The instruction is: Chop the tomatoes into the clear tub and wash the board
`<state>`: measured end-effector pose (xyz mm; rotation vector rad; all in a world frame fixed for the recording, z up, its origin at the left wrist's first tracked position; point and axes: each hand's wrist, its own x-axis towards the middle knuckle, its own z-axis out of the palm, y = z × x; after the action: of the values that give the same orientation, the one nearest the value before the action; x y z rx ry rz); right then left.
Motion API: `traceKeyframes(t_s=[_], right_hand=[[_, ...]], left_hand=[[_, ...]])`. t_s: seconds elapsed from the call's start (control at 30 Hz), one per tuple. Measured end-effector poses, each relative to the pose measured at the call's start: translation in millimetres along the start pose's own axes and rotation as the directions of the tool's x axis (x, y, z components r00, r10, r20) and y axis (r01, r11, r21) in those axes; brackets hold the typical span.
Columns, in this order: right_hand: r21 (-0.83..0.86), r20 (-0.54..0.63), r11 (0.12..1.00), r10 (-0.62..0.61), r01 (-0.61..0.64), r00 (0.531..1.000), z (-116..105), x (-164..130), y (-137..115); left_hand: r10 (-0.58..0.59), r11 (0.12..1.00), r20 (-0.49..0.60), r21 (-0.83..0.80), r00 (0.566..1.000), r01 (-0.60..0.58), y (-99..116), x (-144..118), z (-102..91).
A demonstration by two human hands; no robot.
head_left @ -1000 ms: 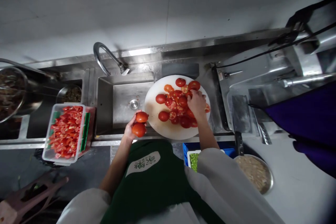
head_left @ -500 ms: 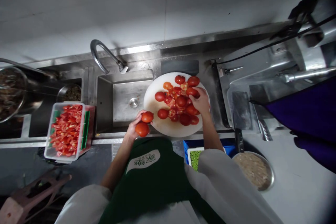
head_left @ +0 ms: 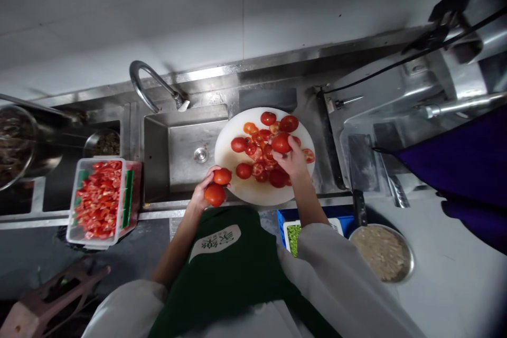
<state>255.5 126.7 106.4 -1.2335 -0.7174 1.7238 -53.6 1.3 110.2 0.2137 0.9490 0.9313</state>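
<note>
Change: since the earlier frame the right hand (head_left: 292, 161) has come off the pile and now has a whole tomato (head_left: 281, 143) pinched in its fingertips; the left hand's load is unchanged.
Left hand: left hand (head_left: 203, 194) cups two tomatoes (head_left: 218, 186), one stacked on the other, at the near left edge of the board (head_left: 228, 157); fingers curled round them.
Right hand: closed on the single tomato, raised just over the pile (head_left: 265, 156); the palm faces away, so only the fingertips on the fruit show.
Board: round and white, lying over the right part of the sink (head_left: 174, 150), bearing whole and halved tomatoes.
Hidden: the hand and wrist cover part of the pile's near right side; how many pieces lie beneath cannot be told.
Tub: clear tub (head_left: 99, 200) of cut tomato pieces, well to the left of the sink.
Cleaver: cleaver (head_left: 358, 166) lies flat right of the board; its handle end is dark and hard to make out.
Edges: a pan (head_left: 382, 251) of pale food and a blue crate (head_left: 317, 219) near the body, the crate partly behind the sleeve; a purple shape at far right is cut off.
</note>
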Motion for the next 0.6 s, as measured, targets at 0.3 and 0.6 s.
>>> traceKeyframes(t_s=[0.3,0.6], right_hand=[[-0.412,0.534,0.778,-0.216,0.475,0.817,93.4,-87.4,14.1],[-0.921,0.1,0.306,-0.411,0.241,0.906,24.5,-68.3,16.5]], left_hand=[[-0.253,0.967,0.05,-0.022,0.966,0.254,-9.3,-1.7,5.7],[-0.348,0.928,0.177,-0.074,0.921,0.365,-40.5,-19.7,-18.7]])
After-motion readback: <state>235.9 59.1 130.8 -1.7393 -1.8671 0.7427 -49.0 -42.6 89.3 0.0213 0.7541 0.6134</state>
